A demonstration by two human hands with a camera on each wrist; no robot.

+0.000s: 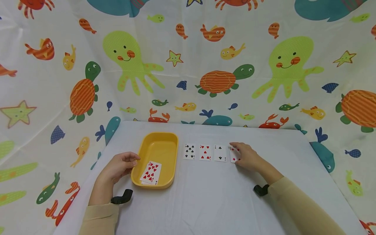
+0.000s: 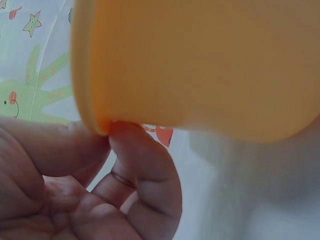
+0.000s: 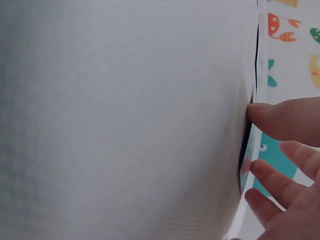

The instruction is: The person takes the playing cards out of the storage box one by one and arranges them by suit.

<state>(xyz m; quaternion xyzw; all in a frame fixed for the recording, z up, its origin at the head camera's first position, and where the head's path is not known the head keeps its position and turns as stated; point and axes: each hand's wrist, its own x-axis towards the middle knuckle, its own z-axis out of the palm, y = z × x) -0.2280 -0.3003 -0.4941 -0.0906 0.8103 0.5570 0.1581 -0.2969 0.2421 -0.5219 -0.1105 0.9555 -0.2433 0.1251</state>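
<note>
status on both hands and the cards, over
Left grip pinching yellow rounded plastic tray at rim. Right grip touching rightmost white rectangular red-pipped playing card. No obstruction visible.

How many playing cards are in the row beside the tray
4, left to right: a spades card, a hearts card, a two of clubs and a red card partly under the right hand. More could hide beneath.
</note>
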